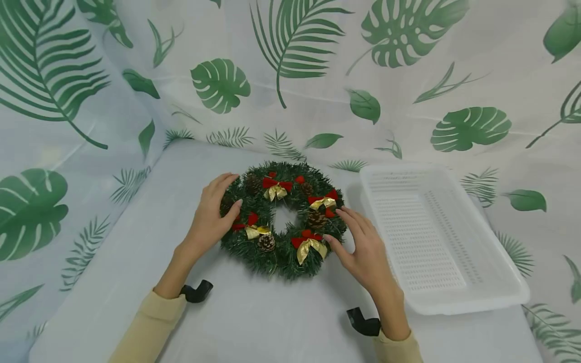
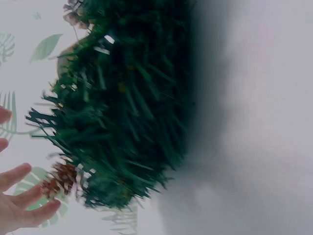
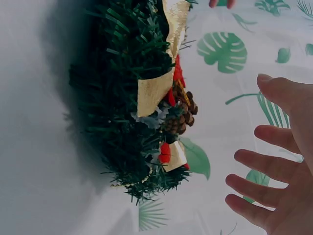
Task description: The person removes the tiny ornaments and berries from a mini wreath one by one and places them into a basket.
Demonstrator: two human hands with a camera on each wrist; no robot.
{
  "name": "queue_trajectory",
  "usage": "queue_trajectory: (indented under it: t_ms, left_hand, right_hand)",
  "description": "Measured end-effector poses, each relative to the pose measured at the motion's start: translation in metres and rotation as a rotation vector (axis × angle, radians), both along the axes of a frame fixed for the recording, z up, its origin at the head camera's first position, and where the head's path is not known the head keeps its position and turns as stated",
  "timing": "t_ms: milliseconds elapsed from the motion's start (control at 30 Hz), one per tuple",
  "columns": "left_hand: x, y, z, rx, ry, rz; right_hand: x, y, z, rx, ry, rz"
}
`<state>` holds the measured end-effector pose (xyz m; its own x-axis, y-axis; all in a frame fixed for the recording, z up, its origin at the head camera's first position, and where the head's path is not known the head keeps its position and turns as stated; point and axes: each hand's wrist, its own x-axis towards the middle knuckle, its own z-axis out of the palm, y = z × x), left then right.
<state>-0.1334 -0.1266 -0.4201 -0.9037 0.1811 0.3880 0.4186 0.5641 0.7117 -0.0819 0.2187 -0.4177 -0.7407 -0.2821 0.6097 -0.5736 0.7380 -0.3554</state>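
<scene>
A green Christmas wreath with red and gold bows and pine cones lies flat on the pale table. My left hand is at its left rim with the fingers straight and spread over the needles. My right hand is at its right rim, fingers also straight. In the left wrist view the wreath fills the middle, and the fingers show at the lower left, a little apart from it. The right wrist view shows the wreath edge-on and my right hand spread, with a gap between them.
A white perforated plastic tray stands to the right of the wreath, close to my right hand. A leaf-print cloth hangs behind and at both sides. Bare table lies in front of the wreath.
</scene>
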Motion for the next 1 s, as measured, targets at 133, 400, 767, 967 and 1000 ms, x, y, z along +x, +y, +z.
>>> queue_trajectory:
  t_ms: [133, 400, 767, 967, 1000]
  left_hand:
    - [-0.005, -0.004, -0.008, 0.052, -0.018, 0.033]
    - [-0.012, -0.014, -0.027, 0.124, -0.138, 0.070]
    - [-0.014, -0.030, -0.043, 0.404, -0.315, 0.062]
    - [-0.022, -0.040, -0.050, 0.606, -0.460, 0.068]
    - [-0.024, -0.042, -0.050, 0.639, -0.489, 0.070]
  right_hand:
    - [0.000, 0.000, 0.000, -0.005, 0.004, -0.002]
    - [-0.001, -0.001, -0.002, 0.008, 0.004, 0.000]
    - [0.000, -0.006, -0.004, 0.017, -0.007, 0.002]
    - [0.001, -0.007, -0.004, 0.024, -0.014, -0.004]
    - [0.001, -0.008, -0.005, 0.028, -0.016, -0.006]
